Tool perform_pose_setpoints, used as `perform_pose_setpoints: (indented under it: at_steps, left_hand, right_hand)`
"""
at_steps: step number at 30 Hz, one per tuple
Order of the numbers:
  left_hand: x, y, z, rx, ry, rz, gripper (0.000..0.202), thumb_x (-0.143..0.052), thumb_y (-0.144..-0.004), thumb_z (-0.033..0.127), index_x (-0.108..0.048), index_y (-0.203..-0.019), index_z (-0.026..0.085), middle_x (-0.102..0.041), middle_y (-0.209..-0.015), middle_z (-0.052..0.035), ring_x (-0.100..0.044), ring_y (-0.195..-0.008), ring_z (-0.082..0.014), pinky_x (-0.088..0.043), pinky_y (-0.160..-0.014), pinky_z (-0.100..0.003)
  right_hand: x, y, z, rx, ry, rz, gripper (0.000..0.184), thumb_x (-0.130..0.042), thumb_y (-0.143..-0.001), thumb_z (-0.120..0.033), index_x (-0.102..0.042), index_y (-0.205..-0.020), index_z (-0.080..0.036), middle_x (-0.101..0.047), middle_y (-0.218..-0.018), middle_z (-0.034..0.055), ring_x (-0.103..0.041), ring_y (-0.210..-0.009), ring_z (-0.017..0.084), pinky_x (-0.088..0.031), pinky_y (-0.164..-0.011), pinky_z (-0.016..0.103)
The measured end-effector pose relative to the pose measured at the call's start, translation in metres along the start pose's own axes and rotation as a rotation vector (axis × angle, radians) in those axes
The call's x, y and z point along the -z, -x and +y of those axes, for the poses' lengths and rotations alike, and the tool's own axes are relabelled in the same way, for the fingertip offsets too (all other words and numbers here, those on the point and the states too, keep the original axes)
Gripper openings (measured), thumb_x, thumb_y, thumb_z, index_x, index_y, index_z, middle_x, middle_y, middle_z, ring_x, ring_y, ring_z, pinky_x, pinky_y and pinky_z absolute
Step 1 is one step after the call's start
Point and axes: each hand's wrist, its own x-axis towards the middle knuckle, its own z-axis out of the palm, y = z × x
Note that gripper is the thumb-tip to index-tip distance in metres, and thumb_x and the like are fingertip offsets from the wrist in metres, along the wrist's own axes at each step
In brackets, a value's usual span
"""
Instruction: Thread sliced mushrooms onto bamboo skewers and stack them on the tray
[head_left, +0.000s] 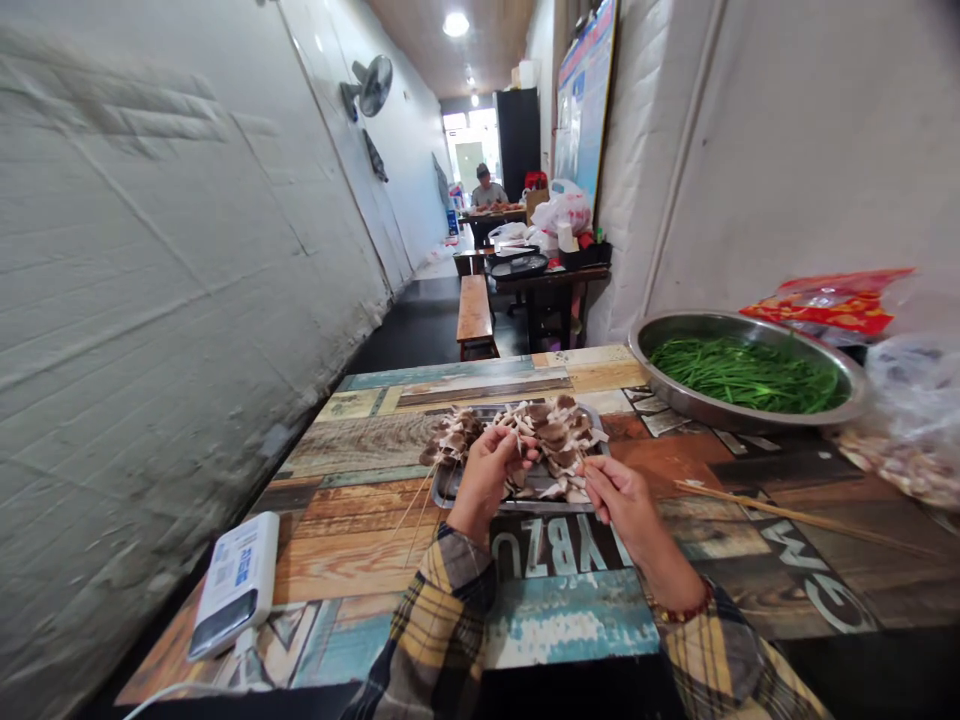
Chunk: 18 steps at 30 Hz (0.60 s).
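Oyster mushrooms [559, 425], grey-brown with pale stems, are heaped on a metal tray [442, 492] in front of me. My left hand [495, 470] is closed over the tray's near side, with a small pale mushroom piece showing at its fingertips. Just to the right, my right hand [621, 497] is pinched at the tray's right side, its fingertips by the mushrooms. What those fingers hold is too small to make out. Thin bamboo skewers [414, 505] stick out at the tray's left, under threaded mushrooms.
Loose bamboo skewers [780, 510] lie on the table at right. Behind them stand a steel basin [641, 350] of green chives [742, 372] and plastic bags [911, 400]. A white power bank-like device [236, 585] with a cable lies at left. Farther back, a person [489, 190] sits at another table.
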Motion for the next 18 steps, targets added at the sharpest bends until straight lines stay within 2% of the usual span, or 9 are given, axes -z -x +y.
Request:
perform_pose_setpoints:
  at_steps: [5, 11, 14, 18]
  left_hand:
    - [0.009, -0.001, 0.003, -0.016, 0.100, 0.070, 0.032, -0.079, -0.062, 0.031, -0.059, -0.083, 0.016, -0.067, -0.075, -0.0016, -0.063, -0.065, -0.0131, -0.053, -0.066, -0.029]
    - [0.025, -0.008, -0.004, -0.169, -0.038, 0.192, 0.021, -0.077, -0.064, 0.027, -0.067, -0.078, 0.014, -0.066, -0.075, -0.0012, -0.056, -0.062, -0.0074, -0.043, -0.059, -0.019]
    - [0.029, -0.009, -0.003, -0.219, -0.016, 0.275, 0.021, -0.075, -0.065, 0.028, -0.065, -0.079, 0.015, -0.061, -0.068, 0.0021, -0.052, -0.056, -0.0061, -0.038, -0.052, -0.018]
    - [0.028, -0.007, 0.000, -0.232, 0.053, 0.278, 0.023, -0.073, -0.066, 0.029, -0.059, -0.078, 0.016, -0.061, -0.065, 0.0022, -0.056, -0.057, -0.0085, -0.040, -0.055, -0.019]
  right_hand:
    - [0.001, 0.005, 0.003, -0.048, 0.068, -0.092, 0.031, -0.057, -0.087, -0.046, -0.063, -0.091, -0.015, -0.044, -0.049, -0.0076, -0.034, -0.036, 0.005, -0.024, -0.034, 0.017]
    - [0.000, 0.009, 0.000, -0.079, 0.142, -0.144, 0.031, -0.053, -0.090, -0.046, -0.061, -0.091, -0.016, -0.042, -0.050, -0.0079, -0.035, -0.037, 0.005, -0.025, -0.035, 0.016]
    - [-0.002, 0.011, -0.001, -0.090, 0.205, -0.184, 0.032, -0.051, -0.090, -0.046, -0.061, -0.090, -0.016, -0.042, -0.049, -0.0080, -0.035, -0.036, 0.005, -0.025, -0.035, 0.016]
    - [-0.006, 0.014, -0.002, -0.092, 0.298, -0.259, 0.033, -0.049, -0.091, -0.046, -0.061, -0.090, -0.016, -0.044, -0.049, -0.0077, -0.036, -0.035, 0.005, -0.027, -0.035, 0.017]
